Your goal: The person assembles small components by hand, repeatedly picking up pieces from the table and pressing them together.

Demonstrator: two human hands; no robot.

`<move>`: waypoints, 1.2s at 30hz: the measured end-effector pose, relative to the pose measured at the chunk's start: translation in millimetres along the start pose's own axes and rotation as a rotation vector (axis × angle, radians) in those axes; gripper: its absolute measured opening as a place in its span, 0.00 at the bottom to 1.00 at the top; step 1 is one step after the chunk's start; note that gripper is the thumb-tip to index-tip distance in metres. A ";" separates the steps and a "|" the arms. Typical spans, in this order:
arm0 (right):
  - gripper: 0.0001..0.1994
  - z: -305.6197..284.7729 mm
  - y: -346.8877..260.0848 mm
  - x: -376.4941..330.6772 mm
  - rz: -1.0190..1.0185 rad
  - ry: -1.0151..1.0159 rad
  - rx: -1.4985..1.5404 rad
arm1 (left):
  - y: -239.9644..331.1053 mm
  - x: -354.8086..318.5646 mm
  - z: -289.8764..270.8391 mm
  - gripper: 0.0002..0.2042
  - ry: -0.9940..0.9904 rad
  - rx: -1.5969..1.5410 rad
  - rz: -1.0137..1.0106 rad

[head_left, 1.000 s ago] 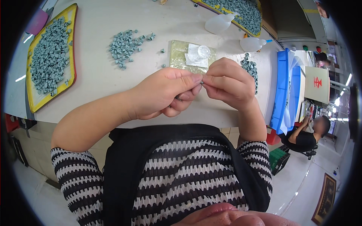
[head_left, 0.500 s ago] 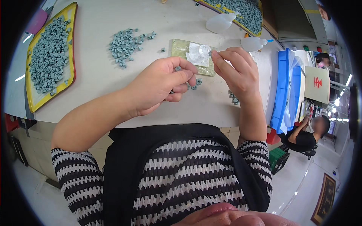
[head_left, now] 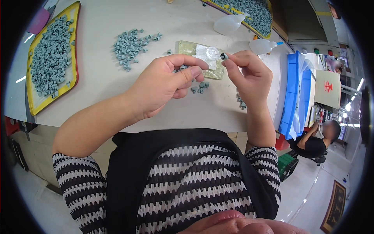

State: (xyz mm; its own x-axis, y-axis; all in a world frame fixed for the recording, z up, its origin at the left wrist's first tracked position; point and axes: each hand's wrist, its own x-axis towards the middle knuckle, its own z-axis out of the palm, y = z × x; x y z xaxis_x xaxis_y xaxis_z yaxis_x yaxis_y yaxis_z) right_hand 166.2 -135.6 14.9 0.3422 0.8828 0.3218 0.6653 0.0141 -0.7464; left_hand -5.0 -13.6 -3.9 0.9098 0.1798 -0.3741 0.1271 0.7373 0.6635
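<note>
Head view: the small grey-green piece (head_left: 224,57), its dark end showing, sits between the thumb and forefinger of the right hand (head_left: 251,74), which are pinched narrow on it, by the right edge of the pale translucent slab (head_left: 187,47). On that slab lie a white sheet (head_left: 201,50) and a clear round dish (head_left: 212,53), just left of the pinched piece. The left hand (head_left: 165,80) is half curled, thumb and forefinger a little apart; loose pieces (head_left: 181,68) show in that gap, though I cannot tell whether they rest in the palm or on the table behind. With so small a hold, the piece could slip if the pinch eases or turns, and a low pass of the right fingertips could knock the dish askew. Any pieces cupped on the left could spill if those fingers spread. Nearer lies a little cluster (head_left: 200,87), which a dropping wrist might scatter. Farther out on the white table (head_left: 93,39) are a heap of pieces (head_left: 128,48) to the left, a loaded yellow tray (head_left: 46,104) at far left, and two squeeze bottles (head_left: 228,24) at far right.
</note>
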 end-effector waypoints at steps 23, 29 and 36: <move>0.10 13.9 -16.2 -0.3 -0.340 -0.007 -0.120 | 7.4 -6.5 9.2 0.11 -0.021 -0.086 -0.090; 0.12 14.9 -14.2 -0.7 -0.518 0.018 -0.212 | 7.5 -7.6 11.1 0.14 -0.031 -0.071 -0.141; 0.13 18.6 -10.9 -1.9 -0.725 0.066 -0.383 | 8.3 -7.8 10.0 0.15 0.001 -0.134 -0.194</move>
State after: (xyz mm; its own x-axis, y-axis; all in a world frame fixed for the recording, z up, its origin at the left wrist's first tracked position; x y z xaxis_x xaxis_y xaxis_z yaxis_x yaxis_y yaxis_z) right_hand 146.0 -128.7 11.5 -0.2290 0.6865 0.6902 0.9126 0.3981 -0.0932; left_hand -7.1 -15.4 11.0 0.8730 0.0264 -0.4870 0.2461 0.8382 0.4867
